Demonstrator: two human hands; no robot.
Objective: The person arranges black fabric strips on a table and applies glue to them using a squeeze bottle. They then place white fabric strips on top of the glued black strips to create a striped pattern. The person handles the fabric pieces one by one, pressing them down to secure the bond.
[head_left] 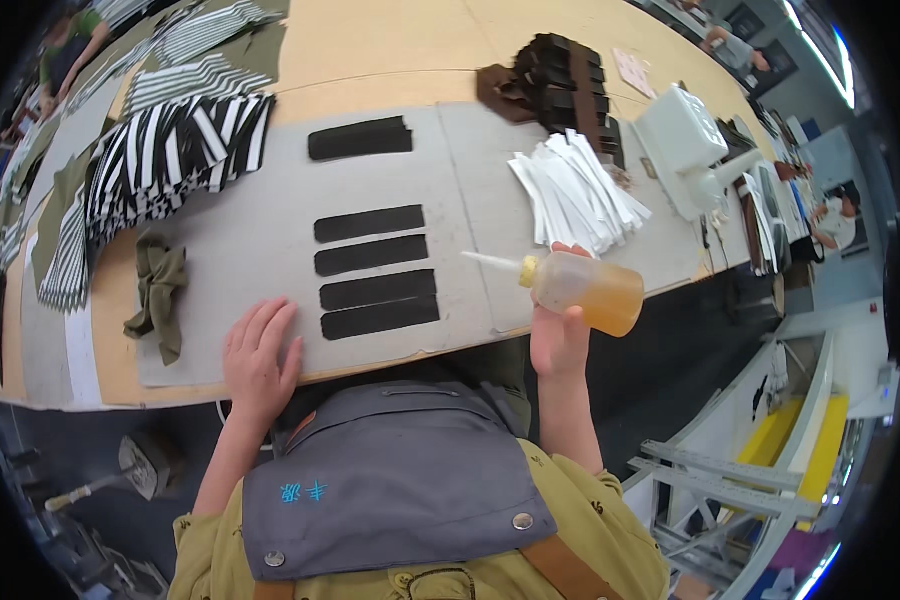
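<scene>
My right hand (560, 335) grips a squeeze bottle (595, 292) of amber liquid, tilted on its side. Its long pale nozzle (490, 260) points left over the grey work mat (250, 220). Flat on the mat near the front edge rests my left hand (260, 350), fingers stretched out and holding nothing. Between the hands lie several black fabric strips (375, 290) in a column, with a thicker black stack (360, 138) farther back. Beyond the bottle is a fanned pile of white strips (575, 190).
An olive cloth (157, 295) lies left of my left hand. Black-and-white striped pieces (180, 155) are heaped behind it. At the back right stand dark brown bundles (560, 85) and a white machine (680, 140). A grey metal frame (730, 480) stands on the floor at right.
</scene>
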